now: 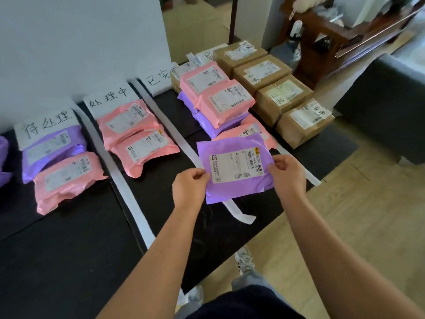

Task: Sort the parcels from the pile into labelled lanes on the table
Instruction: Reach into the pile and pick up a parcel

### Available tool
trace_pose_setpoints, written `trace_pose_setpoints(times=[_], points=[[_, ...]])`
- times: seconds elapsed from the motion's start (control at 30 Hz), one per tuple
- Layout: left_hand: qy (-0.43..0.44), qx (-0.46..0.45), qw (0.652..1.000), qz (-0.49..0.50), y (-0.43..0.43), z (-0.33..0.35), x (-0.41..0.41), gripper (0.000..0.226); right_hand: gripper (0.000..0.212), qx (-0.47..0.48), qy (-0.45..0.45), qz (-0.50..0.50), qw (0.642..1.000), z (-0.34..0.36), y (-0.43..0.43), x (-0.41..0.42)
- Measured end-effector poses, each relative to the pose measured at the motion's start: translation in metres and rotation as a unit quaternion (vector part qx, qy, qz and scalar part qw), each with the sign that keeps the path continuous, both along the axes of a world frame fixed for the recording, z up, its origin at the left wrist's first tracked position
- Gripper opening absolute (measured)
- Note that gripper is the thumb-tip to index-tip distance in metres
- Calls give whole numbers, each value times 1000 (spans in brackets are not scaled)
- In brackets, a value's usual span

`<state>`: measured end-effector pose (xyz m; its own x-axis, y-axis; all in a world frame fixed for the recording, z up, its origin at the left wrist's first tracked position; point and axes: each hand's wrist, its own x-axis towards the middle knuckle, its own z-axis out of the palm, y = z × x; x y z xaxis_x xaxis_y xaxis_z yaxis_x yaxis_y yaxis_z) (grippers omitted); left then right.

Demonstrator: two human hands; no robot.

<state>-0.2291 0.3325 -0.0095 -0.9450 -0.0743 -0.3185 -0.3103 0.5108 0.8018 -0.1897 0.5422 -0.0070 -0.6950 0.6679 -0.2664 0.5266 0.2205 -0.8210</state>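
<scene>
A flat purple parcel [232,164] with a white shipping label is held up over the near end of the third lane. My left hand [189,187] pinches its left edge and my right hand [288,174] pinches its right edge. Behind it lies a pile of pink and purple parcels [218,100]. White paper strips [128,187] split the black table [69,261] into lanes, each headed by a handwritten paper label [108,99]. The left lane holds a purple parcel [51,148] and a pink one [66,180]. The second lane holds two pink parcels [138,137].
Several brown cardboard boxes [282,97] stand in a row along the table's right side. A dark sofa [386,107] and a wooden shelf [333,42] lie beyond on the right. My shoe [245,261] is on the wooden floor by the table's near corner.
</scene>
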Motion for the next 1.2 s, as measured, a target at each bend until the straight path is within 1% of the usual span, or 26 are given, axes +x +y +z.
trace_pose_setpoints(times=[0.17,0.23,0.3,0.4,0.53,0.57,0.63,0.7,0.73,0.8,0.83,0.9,0.93,0.97,1.03,1.1,1.2], points=[[-31,-9,999,38,49,-13,-22,22,16,31,-26,85,996,-8,50,-47],[-47,-20,998,43,70,-16,-30,23,14,59,-45,120,990,-18,68,-68],[-59,-32,997,41,87,-20,-37,23,30,75,-56,144,985,-28,82,-87],[-74,-33,996,29,106,-28,-47,24,39,86,-64,186,977,-41,97,-110],[-75,-57,996,-2,121,-38,-58,38,44,121,-79,233,962,-45,109,-130],[-83,-70,994,-15,123,-41,-63,38,45,131,-87,240,958,-47,111,-133],[-98,-120,987,-51,126,-50,-70,28,48,152,-100,263,948,-49,113,-139],[-95,-173,978,-59,131,-56,-73,19,54,197,-110,305,925,-52,113,-142],[-86,-194,976,-49,134,-57,-72,20,58,224,-115,324,912,-53,113,-141],[-53,-239,969,-20,138,-57,-66,38,67,279,-107,355,886,-56,112,-141],[-20,-275,961,-20,140,-56,-63,50,71,306,-95,372,871,-57,111,-141],[70,-357,928,-77,142,-57,-58,68,76,354,-79,415,834,-61,109,-141],[100,-386,909,-124,143,-60,-57,73,78,372,-77,437,815,-63,107,-143],[105,-405,891,-176,143,-63,-57,71,79,384,-77,454,800,-65,105,-144],[53,-426,868,-251,145,-68,-59,65,79,395,-81,478,780,-69,101,-149],[-5,-442,855,-272,143,-73,-61,63,80,395,-99,499,765,-72,97,-154],[-38,-448,847,-283,135,-78,-66,64,81,387,-140,521,747,-76,95,-161]])
